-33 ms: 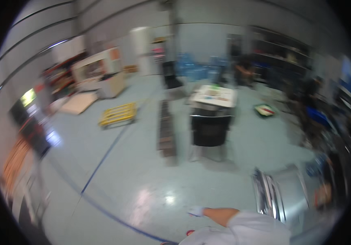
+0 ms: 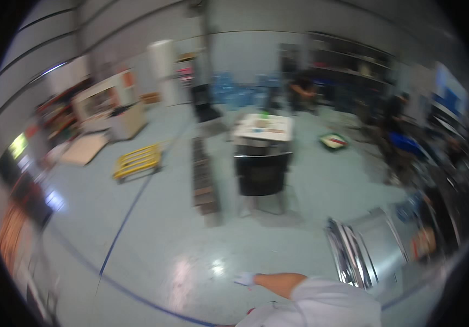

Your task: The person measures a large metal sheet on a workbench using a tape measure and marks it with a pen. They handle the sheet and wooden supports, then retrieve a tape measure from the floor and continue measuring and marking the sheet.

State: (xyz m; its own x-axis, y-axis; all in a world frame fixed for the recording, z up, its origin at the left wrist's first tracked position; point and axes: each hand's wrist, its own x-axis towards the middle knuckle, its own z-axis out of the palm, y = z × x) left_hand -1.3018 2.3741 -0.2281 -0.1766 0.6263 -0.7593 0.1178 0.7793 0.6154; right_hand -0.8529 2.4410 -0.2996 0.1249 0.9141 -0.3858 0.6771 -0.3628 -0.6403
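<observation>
My right arm, in a white sleeve point(image 2: 327, 302), reaches in from the lower edge and stretches leftward above the pale green floor point(image 2: 152, 240). At its end my right hand point(image 2: 244, 279) wears a whitish glove. Its fingers look loosely stretched, though slightly blurred, and nothing shows in them. The hand touches nothing that I can see. My left hand is out of view. Ahead stand a black chair point(image 2: 262, 175) and a white-topped table point(image 2: 264, 129) with small items on it.
Sheet-metal pieces point(image 2: 376, 248) lie on the right. A long dark stack point(image 2: 204, 177) is left of the chair, with a yellow cart point(image 2: 138, 161) beyond. Blue water bottles point(image 2: 240, 94) line the back wall. One person point(image 2: 302, 90) crouches at the back; another point(image 2: 395, 117) is at right.
The whole scene has shifted leftward in the picture as the view turned right. My right arm stays stretched out in much the same pose.
</observation>
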